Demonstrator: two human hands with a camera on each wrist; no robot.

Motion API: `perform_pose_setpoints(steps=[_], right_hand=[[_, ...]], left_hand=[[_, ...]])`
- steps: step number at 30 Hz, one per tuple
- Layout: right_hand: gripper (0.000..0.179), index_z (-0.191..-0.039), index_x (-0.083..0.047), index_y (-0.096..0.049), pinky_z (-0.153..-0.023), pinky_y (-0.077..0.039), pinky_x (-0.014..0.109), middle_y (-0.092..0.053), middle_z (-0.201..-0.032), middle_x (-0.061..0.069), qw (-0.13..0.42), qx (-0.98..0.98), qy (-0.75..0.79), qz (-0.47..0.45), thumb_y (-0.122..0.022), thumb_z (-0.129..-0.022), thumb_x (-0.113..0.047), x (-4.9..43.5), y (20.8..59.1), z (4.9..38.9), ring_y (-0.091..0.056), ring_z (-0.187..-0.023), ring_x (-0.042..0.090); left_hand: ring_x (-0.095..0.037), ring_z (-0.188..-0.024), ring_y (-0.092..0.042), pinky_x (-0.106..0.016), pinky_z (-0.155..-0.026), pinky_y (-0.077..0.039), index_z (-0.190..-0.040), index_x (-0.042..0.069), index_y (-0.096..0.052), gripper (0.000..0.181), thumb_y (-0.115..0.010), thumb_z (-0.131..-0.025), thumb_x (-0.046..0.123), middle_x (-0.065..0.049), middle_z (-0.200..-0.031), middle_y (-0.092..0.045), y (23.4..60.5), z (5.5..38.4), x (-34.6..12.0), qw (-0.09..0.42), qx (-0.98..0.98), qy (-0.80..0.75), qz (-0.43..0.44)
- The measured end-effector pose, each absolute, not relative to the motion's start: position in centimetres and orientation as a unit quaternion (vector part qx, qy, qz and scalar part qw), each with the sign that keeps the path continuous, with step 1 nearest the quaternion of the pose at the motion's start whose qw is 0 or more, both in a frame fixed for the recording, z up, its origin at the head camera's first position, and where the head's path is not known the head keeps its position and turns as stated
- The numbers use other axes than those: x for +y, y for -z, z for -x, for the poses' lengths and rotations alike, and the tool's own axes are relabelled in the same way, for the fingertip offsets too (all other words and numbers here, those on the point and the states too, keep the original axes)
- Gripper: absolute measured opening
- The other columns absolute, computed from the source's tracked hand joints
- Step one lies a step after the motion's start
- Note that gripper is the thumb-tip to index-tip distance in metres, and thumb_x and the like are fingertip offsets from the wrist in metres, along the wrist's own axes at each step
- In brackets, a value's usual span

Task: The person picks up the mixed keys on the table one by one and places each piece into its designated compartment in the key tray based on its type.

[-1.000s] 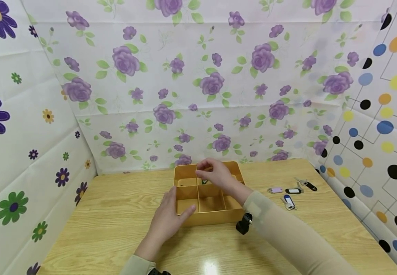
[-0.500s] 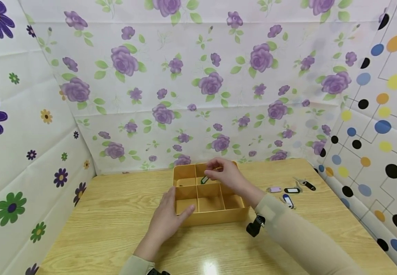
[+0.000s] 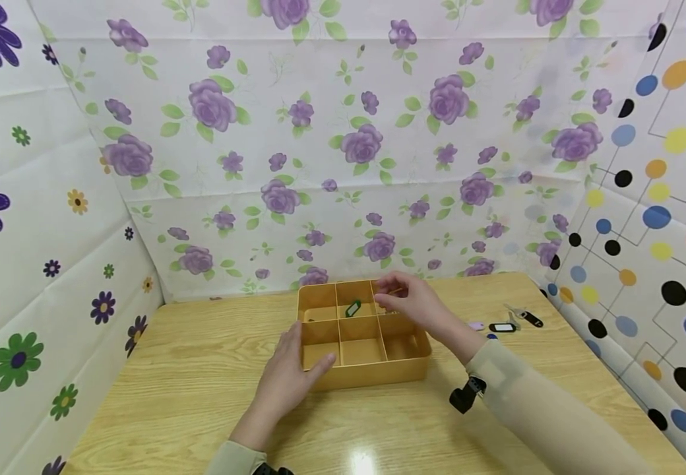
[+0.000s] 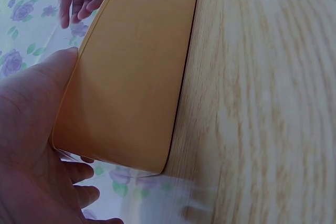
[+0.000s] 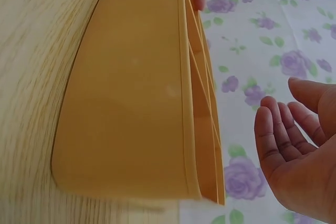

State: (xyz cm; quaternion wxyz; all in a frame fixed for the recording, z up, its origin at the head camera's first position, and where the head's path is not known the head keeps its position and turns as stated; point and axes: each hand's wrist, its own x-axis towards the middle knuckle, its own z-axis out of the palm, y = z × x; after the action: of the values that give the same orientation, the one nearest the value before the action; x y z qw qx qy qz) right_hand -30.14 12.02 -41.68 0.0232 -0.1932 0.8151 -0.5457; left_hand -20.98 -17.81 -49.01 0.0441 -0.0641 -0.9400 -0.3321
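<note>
A yellow-orange organizer box (image 3: 373, 375) with several compartments stands on the table. My left hand (image 3: 288, 376) rests at its front left corner, thumb along the front rim and fingers beside the left wall. The left wrist view shows the thumb (image 4: 63, 64) right at the rim and the other fingers past the side. My right hand (image 3: 411, 303) hovers over the back right compartment. In the right wrist view its fingers (image 5: 273, 135) are loosely bent with nothing between them. A green key tag (image 3: 353, 308) lies in the back middle compartment.
To the right of the box, black key tags (image 3: 502, 327) with keys lie on the wooden table (image 3: 224, 343). A lilac tag (image 3: 476, 326) and a blue tag (image 3: 491, 336) are partly hidden by my right arm. A floral cloth (image 3: 331, 165) hangs behind.
My right hand has moved right, from the back middle compartment to above the back right one, away from the green key tag, which is now fully visible. The left hand stays put.
</note>
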Motion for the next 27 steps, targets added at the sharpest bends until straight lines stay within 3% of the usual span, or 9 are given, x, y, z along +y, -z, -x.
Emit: perform_pose_setpoints(steps=[6, 12, 14, 21, 27], right_hand=[[0.03, -0.133, -0.007, -0.071, -0.101, -0.059, 0.061, -0.074, -0.12, 0.012, 0.03, 0.812, 0.551, 0.191, -0.077, -0.108, -0.022, 13.5, 41.3, 29.3, -0.072, -0.113, 0.042], [0.033, -0.134, -0.007, -0.071, -0.103, -0.057, 0.063, -0.073, -0.122, 0.011, 0.024, 0.816, 0.55, 0.177, -0.077, -0.107, -0.026, 15.3, 41.3, 28.6, -0.071, -0.112, 0.041], [0.034, -0.135, -0.007, -0.071, -0.102, -0.058, 0.061, -0.073, -0.123, 0.012, 0.02, 0.819, 0.547, 0.174, -0.077, -0.108, -0.027, 16.0, 41.5, 28.4, -0.071, -0.113, 0.042], [0.036, -0.136, -0.007, -0.071, -0.089, -0.063, 0.035, -0.072, -0.121, 0.012, 0.004, 0.83, 0.53, 0.172, -0.077, -0.108, -0.028, 18.2, 42.0, 27.9, -0.072, -0.108, 0.035], [0.036, -0.138, -0.012, -0.072, -0.081, -0.062, 0.035, -0.072, -0.119, 0.01, -0.001, 0.848, 0.507, 0.152, -0.077, -0.107, -0.03, 19.8, 42.4, 27.4, -0.073, -0.101, 0.025]], left_hand=[[-0.046, -0.167, -0.015, -0.069, -0.129, -0.022, -0.176, 0.0, -0.016, 0.112, -0.07, -0.103, 0.066, -0.019, -0.181, -0.02, 49.0, 20.9, -17.8, 0.045, -0.939, 0.336, 0.063], [-0.046, -0.167, -0.015, -0.069, -0.129, -0.022, -0.176, 0.001, -0.015, 0.113, -0.069, -0.102, 0.068, -0.019, -0.182, -0.019, 49.1, 21.0, -17.8, 0.043, -0.939, 0.336, 0.062], [-0.046, -0.167, -0.015, -0.069, -0.129, -0.022, -0.176, 0.001, -0.015, 0.113, -0.068, -0.102, 0.069, -0.019, -0.182, -0.019, 49.1, 21.0, -17.8, 0.042, -0.939, 0.336, 0.063], [-0.046, -0.167, -0.014, -0.069, -0.129, -0.021, -0.176, 0.0, -0.015, 0.112, -0.068, -0.103, 0.067, -0.019, -0.182, -0.019, 49.0, 21.0, -17.8, 0.042, -0.938, 0.337, 0.065], [-0.047, -0.167, -0.014, -0.069, -0.129, -0.02, -0.176, 0.0, -0.014, 0.113, -0.068, -0.103, 0.067, -0.02, -0.182, -0.018, 48.9, 20.9, -17.8, 0.042, -0.938, 0.338, 0.067]])
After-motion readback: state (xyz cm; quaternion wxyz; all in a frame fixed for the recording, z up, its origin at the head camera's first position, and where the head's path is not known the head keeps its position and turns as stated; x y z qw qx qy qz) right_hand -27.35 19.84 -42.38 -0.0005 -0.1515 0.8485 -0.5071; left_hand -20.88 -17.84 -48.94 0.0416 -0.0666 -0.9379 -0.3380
